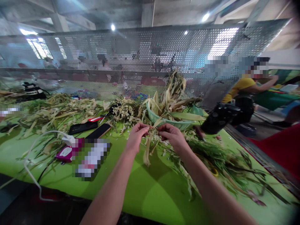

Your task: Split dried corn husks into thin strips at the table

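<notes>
My left hand (pixel 137 135) and my right hand (pixel 172 135) are raised close together over the green table. Both are closed in a pinch on a dry corn husk (pixel 147 151), whose pale strip hangs down between them. A small reddish bit shows at the left fingertips, too small to name. Just behind my hands stands a pale green basket (pixel 152 116), with long dried corn husks (pixel 172 93) piled in it and sticking out over the rim. Loose husk scraps lie below my right hand.
Phones (pixel 99 132), a purple packet (pixel 64 153), a white cable (pixel 27 167) and a red-handled cutter (pixel 95 119) lie left. Green plant stalks (pixel 217 156) and a black bottle-like object (pixel 217 118) are right. A perforated metal screen (pixel 131 47) stands behind; a person in yellow (pixel 243 84) sits beyond.
</notes>
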`<state>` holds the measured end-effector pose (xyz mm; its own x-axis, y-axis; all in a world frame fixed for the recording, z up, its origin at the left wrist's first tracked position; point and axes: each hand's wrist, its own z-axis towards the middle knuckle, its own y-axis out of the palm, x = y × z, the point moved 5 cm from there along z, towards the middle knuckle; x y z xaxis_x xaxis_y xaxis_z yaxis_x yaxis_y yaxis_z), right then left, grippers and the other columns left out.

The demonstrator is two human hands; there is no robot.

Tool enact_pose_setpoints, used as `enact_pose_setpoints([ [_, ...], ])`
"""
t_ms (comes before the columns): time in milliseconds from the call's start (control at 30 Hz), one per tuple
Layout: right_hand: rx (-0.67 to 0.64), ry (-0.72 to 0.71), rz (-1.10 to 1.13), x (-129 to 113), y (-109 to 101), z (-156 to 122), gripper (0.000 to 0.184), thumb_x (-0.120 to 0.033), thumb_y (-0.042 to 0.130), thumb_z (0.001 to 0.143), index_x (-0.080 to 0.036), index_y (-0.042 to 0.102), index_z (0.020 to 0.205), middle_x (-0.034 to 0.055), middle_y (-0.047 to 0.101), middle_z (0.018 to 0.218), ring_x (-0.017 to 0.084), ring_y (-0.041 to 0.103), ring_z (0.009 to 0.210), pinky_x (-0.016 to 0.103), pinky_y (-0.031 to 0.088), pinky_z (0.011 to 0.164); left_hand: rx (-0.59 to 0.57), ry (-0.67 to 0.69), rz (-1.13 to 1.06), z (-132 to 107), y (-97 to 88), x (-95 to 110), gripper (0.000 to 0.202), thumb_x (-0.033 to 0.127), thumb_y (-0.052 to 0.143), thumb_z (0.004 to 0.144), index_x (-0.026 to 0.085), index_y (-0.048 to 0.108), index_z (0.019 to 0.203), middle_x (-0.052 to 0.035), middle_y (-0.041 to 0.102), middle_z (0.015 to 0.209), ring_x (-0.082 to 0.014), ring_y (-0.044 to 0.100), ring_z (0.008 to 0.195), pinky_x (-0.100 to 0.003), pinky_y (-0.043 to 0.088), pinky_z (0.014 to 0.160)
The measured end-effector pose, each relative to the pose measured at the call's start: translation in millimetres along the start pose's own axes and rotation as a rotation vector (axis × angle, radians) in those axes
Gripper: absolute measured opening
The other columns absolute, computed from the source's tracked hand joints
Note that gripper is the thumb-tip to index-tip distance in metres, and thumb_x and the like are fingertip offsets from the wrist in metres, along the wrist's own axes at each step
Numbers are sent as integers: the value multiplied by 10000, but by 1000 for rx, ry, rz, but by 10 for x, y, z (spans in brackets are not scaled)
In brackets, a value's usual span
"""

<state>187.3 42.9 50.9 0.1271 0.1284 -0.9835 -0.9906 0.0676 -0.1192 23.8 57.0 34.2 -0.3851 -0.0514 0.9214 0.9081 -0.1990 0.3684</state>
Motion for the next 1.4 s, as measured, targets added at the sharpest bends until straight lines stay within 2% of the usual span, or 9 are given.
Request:
enact_pose_setpoints([
  [133,-47,25,-57,57,1,33,200,-286,723,621,-155,690,767,-31,582,577,101,480,497,243,396,495,-39,22,-2,-2,28,23,93,244,656,759,162,624,789,6,615,739,-73,509,624,-194,399,602],
  [267,-58,14,-54,25,-11,15,260,-392,755,645,-159,651,692,-34,543,575,95,451,509,240,374,499,-38,31,15,13,24,14,123,268,645,773,164,586,803,-7,650,798,-81,519,628,-209,417,613],
  [467,-87,0,242,-38,75,-57,252,-351,755,684,-187,564,670,-41,481,572,88,402,509,234,325,497,-28,20,13,42,-2,-30,185,319,664,772,171,560,814,11,594,748,-88,541,634,-229,450,633],
  [667,-71,72,535,-31,175,-107,269,-246,715,626,-211,449,627,-1,624,817,74,373,480,251,331,478,-58,-32,-115,41,25,-81,213,309,706,731,178,551,794,17,597,749,-70,530,623,-205,442,618],
  [733,-99,111,585,-33,196,-112,259,-262,702,646,-217,446,642,-1,626,810,74,358,466,251,330,463,-80,-46,-164,35,43,-92,218,310,713,726,180,552,794,8,617,774,-70,536,632,-206,444,623],
  [833,-107,148,599,-24,195,-103,244,-315,714,673,-223,488,685,-11,583,722,86,399,482,246,359,463,-128,-47,-193,19,74,-80,220,316,712,733,184,550,800,-5,626,782,-85,558,662,-214,451,634],
  [1000,-70,140,572,31,182,-72,247,-346,744,669,-229,542,749,-28,529,643,109,470,524,256,434,509,-166,-37,-96,-15,124,-21,222,338,692,746,187,539,801,-2,579,745,-86,524,631,-216,442,605],
  [1233,-63,103,504,64,193,-38,319,-367,767,670,-209,490,667,-43,507,598,91,456,488,242,392,475,-102,8,-72,11,113,-24,217,296,687,730,189,503,773,35,485,655,-59,385,527,-189,280,472],
  [1400,-51,113,453,134,140,-16,322,-388,787,649,-199,529,688,-15,585,658,99,503,528,246,417,513,-93,61,-18,24,60,6,170,292,651,776,180,525,797,27,535,690,-68,437,570,-194,345,532],
])
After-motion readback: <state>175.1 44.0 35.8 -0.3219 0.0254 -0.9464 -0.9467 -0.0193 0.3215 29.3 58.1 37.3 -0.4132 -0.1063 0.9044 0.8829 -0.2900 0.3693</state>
